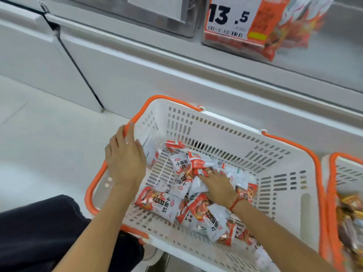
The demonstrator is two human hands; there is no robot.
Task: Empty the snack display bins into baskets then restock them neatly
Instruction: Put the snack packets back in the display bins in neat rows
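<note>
"13.5" on price tag (228, 17)

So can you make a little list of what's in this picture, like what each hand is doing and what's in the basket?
left hand: rests on the orange rim at the basket's left end, fingers over the edge
right hand: inside the basket, fingers curled into the snack packets
basket: white plastic with orange handles, on the floor by the display
snack packets: white and orange, loose on the basket's bottom
second basket: at the right edge, holding other packets
price sign: reads 13.5, on the bin above
</note>
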